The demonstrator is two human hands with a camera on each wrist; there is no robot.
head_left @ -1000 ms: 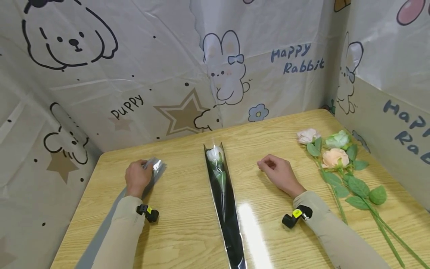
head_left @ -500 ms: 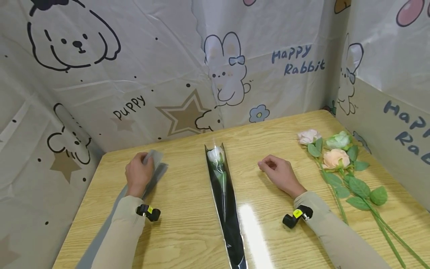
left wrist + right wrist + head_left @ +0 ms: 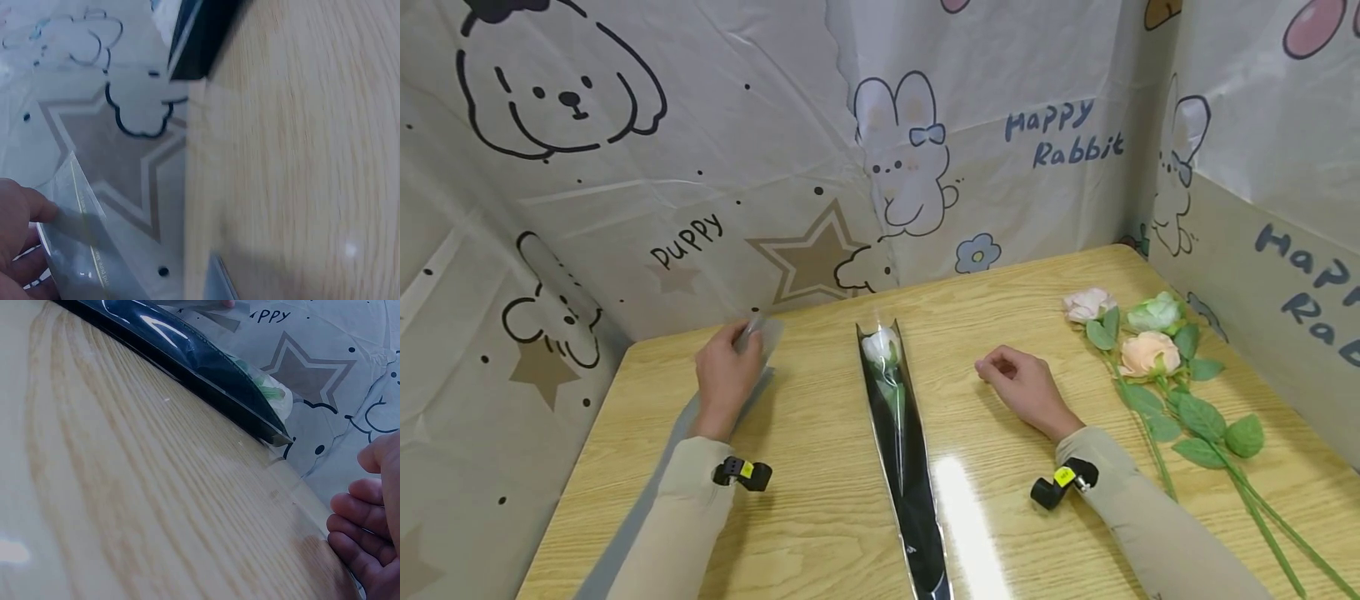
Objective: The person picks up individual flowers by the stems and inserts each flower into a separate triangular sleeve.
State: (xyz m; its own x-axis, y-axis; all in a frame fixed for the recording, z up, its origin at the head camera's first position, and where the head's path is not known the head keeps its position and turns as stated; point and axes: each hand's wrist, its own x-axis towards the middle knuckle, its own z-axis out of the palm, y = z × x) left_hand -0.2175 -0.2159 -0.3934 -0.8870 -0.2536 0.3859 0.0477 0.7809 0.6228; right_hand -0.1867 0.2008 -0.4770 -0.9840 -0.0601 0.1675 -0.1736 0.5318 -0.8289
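Observation:
My left hand (image 3: 726, 375) pinches the far end of a long grey flower sleeve (image 3: 770, 335) between thumb and fingers. That end is lifted off the table, and a lower grey layer shows beneath it; the rest runs back under my forearm. In the left wrist view the sleeve (image 3: 90, 250) looks see-through with a thin gold line. A white rose (image 3: 882, 348) lies inside a black sleeve with a clear front (image 3: 906, 475), between my two hands. My right hand (image 3: 1026, 390) rests on the table right of it, fingers loosely curled and holding nothing.
Three loose roses lie at the right: a pale pink rose (image 3: 1088, 305), a green-white rose (image 3: 1154, 312) and a peach rose (image 3: 1150, 354), stems toward me. The wooden table (image 3: 805, 517) is bordered by a printed curtain (image 3: 760, 108) at the back and sides.
My left hand has moved right and slightly away from me, raising the grey sleeve's end off the lower layer. My right hand and the roses have stayed in place.

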